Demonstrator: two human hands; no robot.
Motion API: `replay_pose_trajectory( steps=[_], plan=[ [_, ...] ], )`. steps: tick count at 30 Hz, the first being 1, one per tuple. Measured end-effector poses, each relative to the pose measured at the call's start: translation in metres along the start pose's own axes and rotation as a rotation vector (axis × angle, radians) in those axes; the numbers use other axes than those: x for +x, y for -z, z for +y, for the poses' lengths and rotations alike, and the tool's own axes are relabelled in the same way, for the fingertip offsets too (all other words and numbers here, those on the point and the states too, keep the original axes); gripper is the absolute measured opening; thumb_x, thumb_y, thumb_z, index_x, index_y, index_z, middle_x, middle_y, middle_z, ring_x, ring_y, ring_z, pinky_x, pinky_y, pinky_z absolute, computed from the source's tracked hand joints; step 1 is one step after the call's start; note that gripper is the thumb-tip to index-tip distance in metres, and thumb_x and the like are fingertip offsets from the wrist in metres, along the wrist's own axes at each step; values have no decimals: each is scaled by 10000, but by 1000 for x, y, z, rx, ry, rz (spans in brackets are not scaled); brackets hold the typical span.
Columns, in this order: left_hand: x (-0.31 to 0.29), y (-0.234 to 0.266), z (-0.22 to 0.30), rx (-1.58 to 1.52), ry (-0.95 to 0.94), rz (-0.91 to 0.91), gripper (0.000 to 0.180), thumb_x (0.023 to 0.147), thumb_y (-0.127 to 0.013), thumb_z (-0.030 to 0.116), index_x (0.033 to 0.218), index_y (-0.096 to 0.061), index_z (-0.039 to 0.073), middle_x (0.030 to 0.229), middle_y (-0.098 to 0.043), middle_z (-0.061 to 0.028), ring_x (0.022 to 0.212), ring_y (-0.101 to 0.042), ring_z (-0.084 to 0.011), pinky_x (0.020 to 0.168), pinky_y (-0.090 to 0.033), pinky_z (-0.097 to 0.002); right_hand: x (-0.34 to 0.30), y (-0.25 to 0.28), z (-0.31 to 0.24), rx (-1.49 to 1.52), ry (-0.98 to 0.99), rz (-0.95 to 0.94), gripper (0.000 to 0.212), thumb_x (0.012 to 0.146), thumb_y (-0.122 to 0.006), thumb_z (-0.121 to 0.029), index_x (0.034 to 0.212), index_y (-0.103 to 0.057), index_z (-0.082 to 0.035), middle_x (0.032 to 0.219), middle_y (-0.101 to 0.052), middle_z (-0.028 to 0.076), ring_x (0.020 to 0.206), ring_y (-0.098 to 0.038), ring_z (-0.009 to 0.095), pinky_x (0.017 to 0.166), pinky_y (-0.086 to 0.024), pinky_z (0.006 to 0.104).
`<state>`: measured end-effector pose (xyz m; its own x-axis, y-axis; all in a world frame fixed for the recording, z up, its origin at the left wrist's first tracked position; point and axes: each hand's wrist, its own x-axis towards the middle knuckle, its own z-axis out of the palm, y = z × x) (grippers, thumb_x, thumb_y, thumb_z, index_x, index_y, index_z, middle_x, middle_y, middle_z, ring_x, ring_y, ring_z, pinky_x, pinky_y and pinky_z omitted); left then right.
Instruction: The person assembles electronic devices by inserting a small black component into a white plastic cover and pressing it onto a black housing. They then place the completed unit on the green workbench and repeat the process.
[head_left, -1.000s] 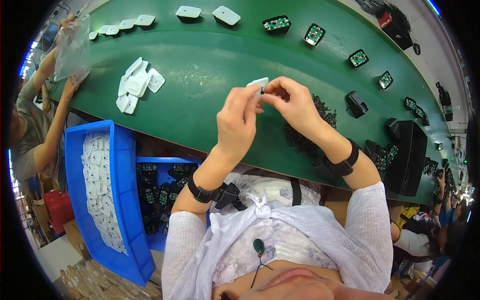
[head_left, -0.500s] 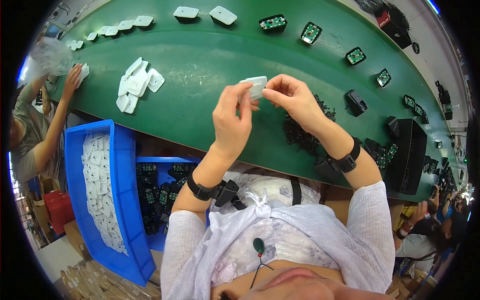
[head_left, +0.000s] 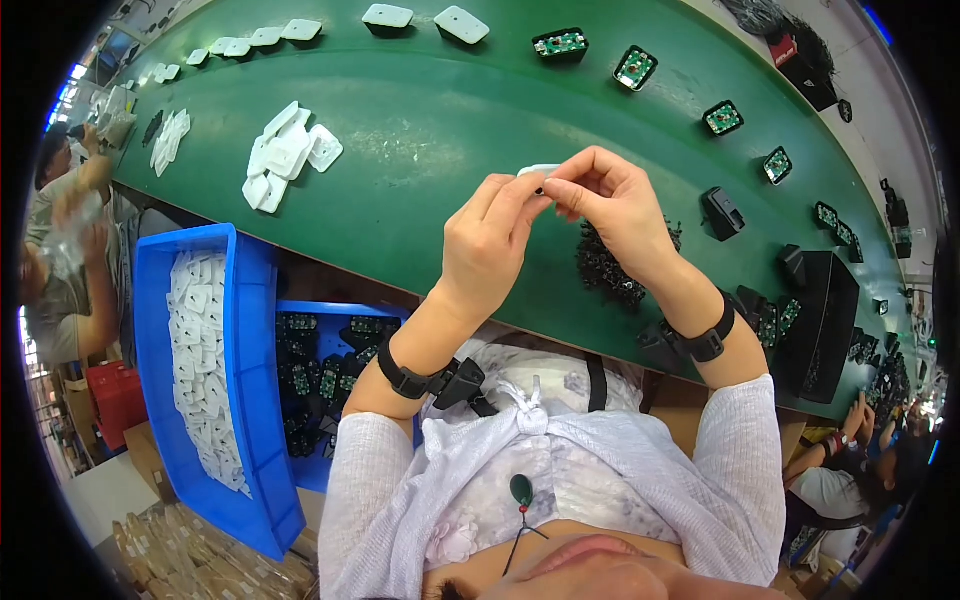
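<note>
My left hand [head_left: 487, 240] grips a white plastic cover [head_left: 538, 169], mostly hidden behind the fingers, above the green table [head_left: 400, 220]. My right hand [head_left: 622, 212] meets it there, thumb and forefinger pinched at the cover's near edge. A small dark bit shows between the fingertips; what the right hand holds is too small to name. Beneath the right wrist lies a heap of small black parts [head_left: 606, 272]. Left of my hands is a loose pile of white covers [head_left: 285, 155].
Assembled white-topped units [head_left: 462, 25] and black housings with green circuit boards [head_left: 636, 68] line the far side. A black housing [head_left: 722, 213] and a black box [head_left: 822, 320] stand at right. A blue bin [head_left: 255, 400] of white pieces is lower left; co-workers sit at both sides.
My hands have come together, and the cover has tipped so that less of it shows. At far left, the co-worker's hand has left the white pieces on the table.
</note>
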<state>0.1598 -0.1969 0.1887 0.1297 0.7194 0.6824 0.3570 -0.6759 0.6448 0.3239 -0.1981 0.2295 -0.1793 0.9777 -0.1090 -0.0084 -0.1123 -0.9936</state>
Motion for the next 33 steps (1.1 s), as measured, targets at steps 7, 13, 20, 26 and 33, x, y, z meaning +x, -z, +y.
replay_pose_trajectory(
  steps=[7,13,20,26,33],
  plan=[
    [0,11,12,-347,452,-83,98,885,-608,-12,955,-668,18,862,-658,-95,643,-638,-150,475,-494,-275,-10,-5,-2,-337,298,26,107,871,-670,-79,898,-626,14,857,-630,34,742,-587,106,682,-483,249],
    [0,19,19,-683,649,-141,181,922,-567,0,1098,-607,-18,953,-662,-115,728,-663,-153,605,-551,-249,-13,-4,-4,-794,646,134,81,837,-682,-42,875,-626,2,803,-593,70,637,-556,139,550,-442,263],
    [-8,15,18,-852,741,-67,204,947,-533,-1,1130,-533,-89,1029,-641,-148,864,-671,-184,798,-552,-285,-19,-16,4,-720,550,227,96,826,-703,-71,858,-626,-23,771,-582,42,573,-519,124,518,-414,248],
    [-13,9,24,-861,601,54,126,929,-568,-8,1043,-550,-59,983,-629,-102,887,-655,-169,813,-547,-282,-22,-26,4,-530,336,257,117,870,-677,-92,842,-594,-15,756,-585,14,607,-513,52,514,-401,224],
    [-18,13,12,-659,435,64,47,909,-592,-22,922,-547,-19,927,-573,-55,790,-619,-126,714,-522,-244,-24,-36,15,-471,390,266,141,879,-666,-88,813,-564,-17,771,-586,4,626,-508,58,523,-418,240]
  ],
)
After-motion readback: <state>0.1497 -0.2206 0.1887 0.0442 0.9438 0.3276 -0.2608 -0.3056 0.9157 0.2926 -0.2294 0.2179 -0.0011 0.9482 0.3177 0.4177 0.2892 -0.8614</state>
